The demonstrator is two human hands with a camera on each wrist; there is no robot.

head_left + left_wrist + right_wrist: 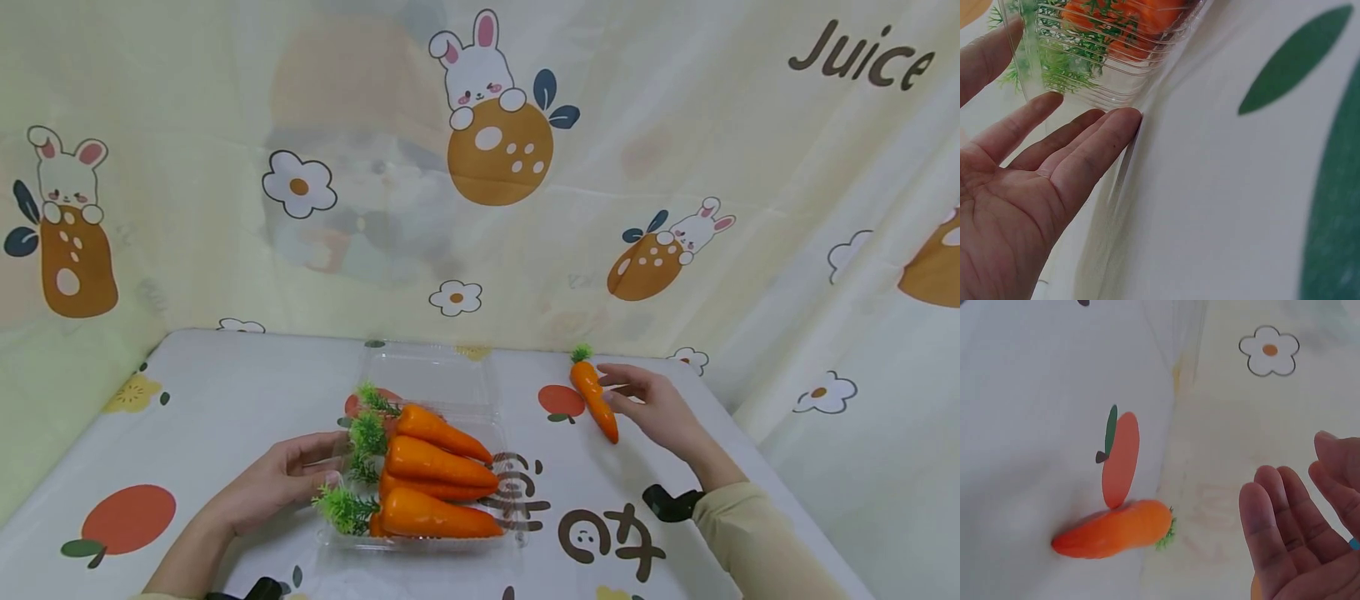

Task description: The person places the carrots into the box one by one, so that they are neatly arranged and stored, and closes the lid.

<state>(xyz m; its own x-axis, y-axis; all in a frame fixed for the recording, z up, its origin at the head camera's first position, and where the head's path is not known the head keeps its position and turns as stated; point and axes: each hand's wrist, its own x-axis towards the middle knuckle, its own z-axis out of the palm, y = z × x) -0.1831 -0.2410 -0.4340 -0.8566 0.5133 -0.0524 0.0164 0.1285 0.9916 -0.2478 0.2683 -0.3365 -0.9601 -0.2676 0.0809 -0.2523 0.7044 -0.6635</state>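
Note:
Several orange toy carrots (442, 512) with green tops lie side by side in a clear plastic box (420, 546) whose lid is folded back. At the box's left side is my left hand (288, 475); in the left wrist view its loosely extended fingertips (1125, 119) are right at the ribbed plastic wall, near the leafy tops. One more carrot (592, 392) lies on the cloth to the right of the box, leaves pointing away. My right hand (648, 404) is just right of this carrot, fingers relaxed, and the right wrist view shows nothing in its grasp (1297, 537).
The open lid (427, 371) lies flat behind the box. A printed white cloth (247, 392) covers the table, and a rabbit-patterned curtain (360, 275) rises along the back and both sides. Dark wrist devices (671, 504) sit at both cuffs.

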